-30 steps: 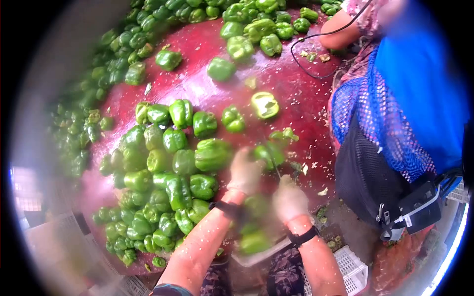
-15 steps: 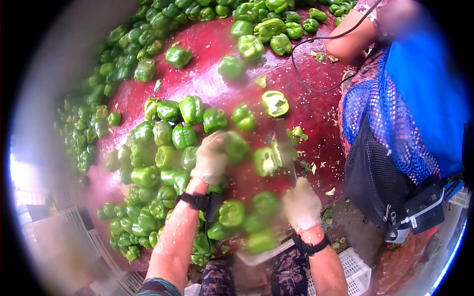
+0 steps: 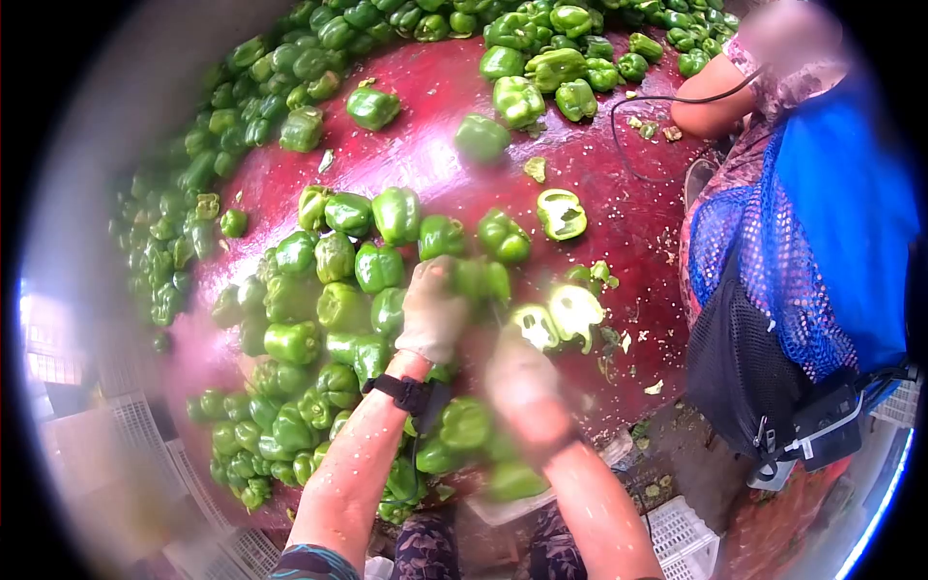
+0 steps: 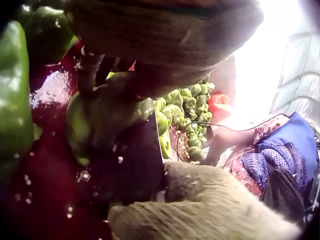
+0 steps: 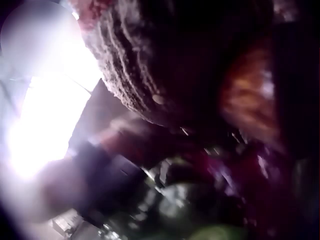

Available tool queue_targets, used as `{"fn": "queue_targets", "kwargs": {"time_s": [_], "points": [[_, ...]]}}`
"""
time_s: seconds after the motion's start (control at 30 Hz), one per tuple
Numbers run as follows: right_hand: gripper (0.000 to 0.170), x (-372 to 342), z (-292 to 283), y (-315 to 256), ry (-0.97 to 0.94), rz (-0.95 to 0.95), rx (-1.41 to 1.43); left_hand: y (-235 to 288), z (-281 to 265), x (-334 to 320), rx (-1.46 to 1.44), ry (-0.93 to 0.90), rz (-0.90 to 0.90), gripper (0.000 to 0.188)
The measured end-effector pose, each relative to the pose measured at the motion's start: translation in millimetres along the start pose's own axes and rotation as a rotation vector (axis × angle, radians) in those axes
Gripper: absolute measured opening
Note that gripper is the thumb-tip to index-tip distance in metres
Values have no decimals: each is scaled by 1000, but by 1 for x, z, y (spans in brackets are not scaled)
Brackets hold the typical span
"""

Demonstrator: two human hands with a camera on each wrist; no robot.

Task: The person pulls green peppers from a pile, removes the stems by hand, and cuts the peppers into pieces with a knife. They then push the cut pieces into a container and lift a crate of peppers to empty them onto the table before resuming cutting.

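Note:
My gloved left hand (image 3: 432, 309) holds a green bell pepper (image 3: 480, 280) against the red surface, at the right edge of a group of whole peppers. In the left wrist view its gloved fingers lie over the pepper (image 4: 82, 127). Close beside it, my gloved right hand (image 3: 522, 375) is blurred in the head view. A knife's broad dark blade (image 4: 137, 155) reaches from the right hand's glove (image 4: 205, 202) up to the pepper. Just right of the hands, two pepper halves (image 3: 576, 314) lie with their pale insides up. The right wrist view is dark and blurred.
Whole peppers (image 3: 290, 343) crowd the left side, and a larger heap (image 3: 329, 63) lines the far edge. Another cut half (image 3: 562, 214) lies beyond the hands among scattered seeds. At right sits another person with a blue apron (image 3: 841, 193), near a black mesh bag (image 3: 735, 358) and a cable.
A pepper by the knife has come apart into two halves, which now lie spread. My left hand moved left onto another pepper, and my right hand followed leftward with the knife.

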State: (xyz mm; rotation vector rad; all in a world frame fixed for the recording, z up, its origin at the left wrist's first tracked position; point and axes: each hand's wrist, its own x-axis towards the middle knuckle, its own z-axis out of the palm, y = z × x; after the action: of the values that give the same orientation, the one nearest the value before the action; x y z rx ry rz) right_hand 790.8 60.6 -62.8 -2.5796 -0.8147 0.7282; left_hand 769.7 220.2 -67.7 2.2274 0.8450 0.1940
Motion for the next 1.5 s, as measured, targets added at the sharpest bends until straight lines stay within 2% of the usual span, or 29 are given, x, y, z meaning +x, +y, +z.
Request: {"fn": "queue_targets", "kwargs": {"time_s": [0.03, 0.1, 0.13, 0.2, 0.23, 0.27, 0.47, 0.5, 0.6, 0.63, 0.67, 0.73, 0.8, 0.83, 0.93, 0.97, 1.07, 1.2, 1.23, 1.33, 1.5], "points": [[29, 10, 20, 5, -31, -29, -49, -8, 4, -1, 16, 20, 0, 52], [32, 8, 5, -9, -113, 91, -76, -6, 0, -5, -32, -5, -40, 53], [32, 5, 5, -5, -108, 93, -86, -2, 1, -4, -76, -41, -66, 54], [29, 5, 0, 4, -73, 86, -86, -12, 21, -8, -298, 8, -127, 54], [28, 3, -2, 8, -52, 86, -75, -18, 32, -9, -259, 32, -56, 55], [27, 0, -3, 14, -32, 98, -62, -20, 44, -10, -325, 72, -58, 55], [27, -4, -18, 22, -60, 196, -20, 21, 39, -7, -279, -123, -79, 52], [27, -3, -21, 23, -67, 189, -13, 16, 41, -4, -200, -82, -37, 55], [26, -2, -30, 27, -74, 153, -48, 4, 25, 11, -219, -123, -100, 54], [25, -3, -30, 29, -79, 146, -64, 3, 23, 15, -110, 121, 62, 54], [25, -4, -29, 28, -80, 143, -92, 22, 4, 28, -13, 111, 110, 53], [24, -7, -24, 25, -77, 145, -157, 6, 21, 60, 67, 201, 93, 49], [24, -9, -18, 28, -66, 159, -184, 17, 15, 78, 28, -151, -58, 46], [25, -11, -14, 32, -58, 163, -171, 10, 27, 82, -72, -154, -189, 44], [27, -12, -11, 38, -29, 163, -52, 17, 20, 76, 24, -156, -195, 41], [27, -12, -19, 37, -43, 199, 4, 18, 20, 73, 52, -76, -194, 39], [29, -13, -17, 39, 2, 244, 116, 0, 23, 75, -469, -75, -405, 38], [30, -8, -23, 29, 12, 247, 127, -22, 26, 70, -246, -44, -335, 40], [30, -8, -31, 25, -6, 243, 115, -35, 37, 74, -393, 37, -285, 44], [29, -22, -57, -1, 74, 314, 108, -12, 22, 67, -287, 8, -241, 42], [25, -30, -73, -40, 269, 132, 184, 4, 16, 66, -309, -3, -349, 40]]}}
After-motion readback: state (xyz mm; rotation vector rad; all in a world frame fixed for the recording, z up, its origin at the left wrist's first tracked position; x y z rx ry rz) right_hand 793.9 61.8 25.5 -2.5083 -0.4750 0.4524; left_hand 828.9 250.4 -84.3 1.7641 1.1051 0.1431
